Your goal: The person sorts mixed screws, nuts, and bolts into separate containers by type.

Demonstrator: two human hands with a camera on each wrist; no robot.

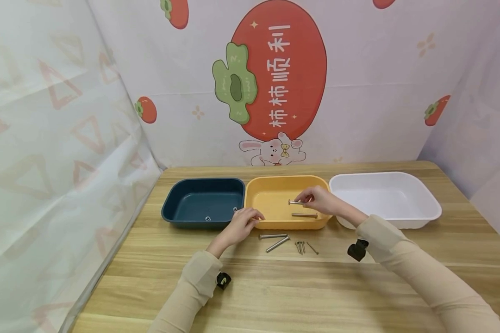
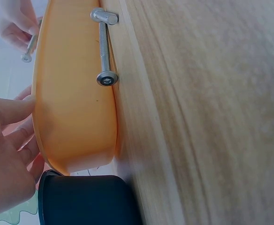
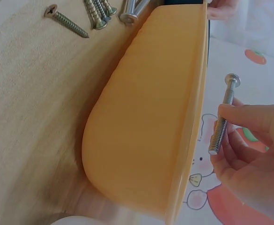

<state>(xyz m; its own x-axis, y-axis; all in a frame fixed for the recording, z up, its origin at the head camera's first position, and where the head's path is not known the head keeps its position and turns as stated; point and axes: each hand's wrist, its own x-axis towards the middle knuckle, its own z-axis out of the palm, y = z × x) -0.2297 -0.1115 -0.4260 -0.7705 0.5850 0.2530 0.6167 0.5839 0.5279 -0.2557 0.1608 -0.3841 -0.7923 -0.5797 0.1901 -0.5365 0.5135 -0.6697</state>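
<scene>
Bolt held over the yellow tray

Right of the head view's centre, the right hand [image 1: 318, 201] pinches a bolt [image 3: 219, 131] between thumb and fingers above the yellow tray [image 1: 266, 201], where another bolt [image 1: 304, 215] lies. The left hand's [image 1: 242, 224] curled fingers meet the rim, lower left; whether they grip it, I cannot tell. Screws [image 1: 301, 248] lie lower centre on the worktop [image 1: 275, 286].

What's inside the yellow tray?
One long bolt lies in the yellow tray, toward the front; the right hand holds a second bolt over it. Areas behind that hand and the left hand are covered, can't tell there.
</scene>
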